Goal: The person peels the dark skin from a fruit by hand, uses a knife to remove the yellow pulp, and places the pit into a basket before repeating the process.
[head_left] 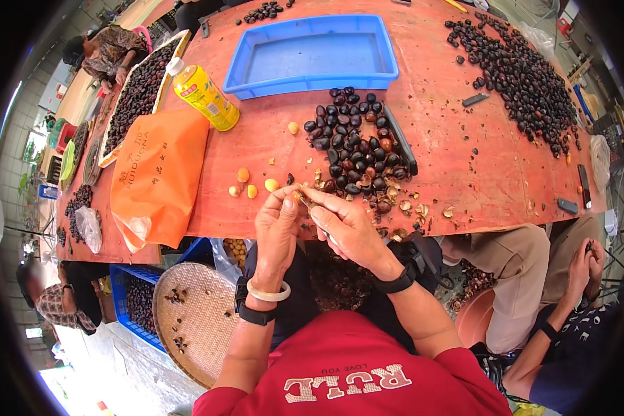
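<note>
both hands meet just over the near table edge. the left hand (276, 225) and the right hand (350, 227) pinch one small nut (300, 197) between closed fingertips, thumbs pressed in on it. i cannot tell whether the right hand also holds a small blade.

the pinch looks slight, so the nut could well pop loose and drop past the table edge into the lap. a thumbnail pushed hard against the shell could also slip onto the other hand's fingers. just beyond the fingertips lie shell scraps (402, 206) and a pile of dark nuts (350, 145), and a careless sweep of the right wrist could roll some off. just left of the fingers sit a few peeled yellow kernels (253, 188).

far beyond the fingers, the blue tray (305, 88) shows only its bare floor. below the left wrist, a woven tray (201, 340) carries a few scattered bits. left of it, a blue crate (120, 277) holds dark nuts.
</note>
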The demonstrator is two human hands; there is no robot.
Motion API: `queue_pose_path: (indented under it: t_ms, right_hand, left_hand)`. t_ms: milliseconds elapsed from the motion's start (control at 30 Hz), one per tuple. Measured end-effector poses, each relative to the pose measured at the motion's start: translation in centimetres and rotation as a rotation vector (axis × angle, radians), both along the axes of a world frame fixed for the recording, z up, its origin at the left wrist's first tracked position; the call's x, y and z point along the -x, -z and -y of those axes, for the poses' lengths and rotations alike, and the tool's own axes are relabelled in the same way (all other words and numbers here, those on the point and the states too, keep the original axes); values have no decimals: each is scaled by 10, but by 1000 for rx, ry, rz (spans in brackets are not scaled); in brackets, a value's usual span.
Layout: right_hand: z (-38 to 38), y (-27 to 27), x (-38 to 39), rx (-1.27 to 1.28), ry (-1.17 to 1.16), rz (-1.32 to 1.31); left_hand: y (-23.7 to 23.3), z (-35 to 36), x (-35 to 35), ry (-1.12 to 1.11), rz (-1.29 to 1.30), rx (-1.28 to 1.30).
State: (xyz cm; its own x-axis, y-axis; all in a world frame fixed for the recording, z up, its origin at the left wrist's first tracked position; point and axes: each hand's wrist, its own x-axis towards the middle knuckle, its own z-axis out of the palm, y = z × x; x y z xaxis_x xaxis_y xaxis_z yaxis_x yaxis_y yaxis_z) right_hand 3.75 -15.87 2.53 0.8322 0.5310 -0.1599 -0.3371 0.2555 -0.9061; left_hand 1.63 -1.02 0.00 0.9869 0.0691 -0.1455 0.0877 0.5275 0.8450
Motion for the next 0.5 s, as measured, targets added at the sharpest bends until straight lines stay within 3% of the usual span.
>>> queue_pose_path:
  t_ms: [33,100,233,300,400,500]
  right_hand:
    - [-1,1,0,24,24,17]
    - [-3,2,0,48,45,33]
    - [-5,5,-2,-36,74,-49]
    - [-8,13,-3,-71,70,-52]
    - [-11,15,0,295,216,510]
    - [-13,21,-2,194,250,562]
  left_hand:
    - [4,1,-2,0,0,0]
    - [13,3,-7,-151,100,-301]
    - [5,6,-7,-173,104,-333]
    - [2,7,-4,-136,44,-182]
    - [0,4,-4,-91,-19,-169]
    - [8,3,-3,-115,34,-138]
